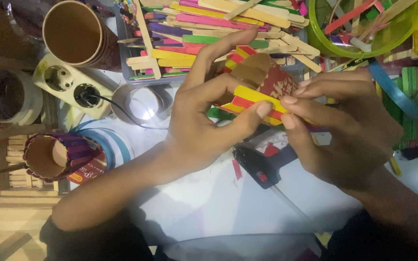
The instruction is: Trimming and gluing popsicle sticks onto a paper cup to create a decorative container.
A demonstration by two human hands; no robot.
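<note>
Your white table [209, 203] fills the lower centre of the frame, lit bright under your arms. Upper centre, a big heap of coloured craft sticks [218, 24] lies in a tray, w/ a green bowl [315, 34] of more sticks at upper right. Upper left stands a tall cardboard tube [76, 34], open end toward you; just below it a white power strip [68, 84] w/ a black plug in it. At far left there's a tape roll [6, 96]. Lower left lies a 2nd tube [56, 157] already wrapped in purple sticks.

Centre frame, your left hand [204, 121] grips a paper cup [255, 77], red w/ brown inside, tilted on its side w/ the mouth pointing up-right. Fingers curl over the rim, thumb presses red & yellow sticks [255, 99] lined along the cup's side. Your right hand [344, 125] comes in from the right, fingers narrowed to a pinch on the end of those same sticks, touching your left thumb tip.

Just below both hands, a black glue gun [257, 166] lies on the table, apart from them. A silver tape ring [139, 101] sits left of your left wrist.
</note>
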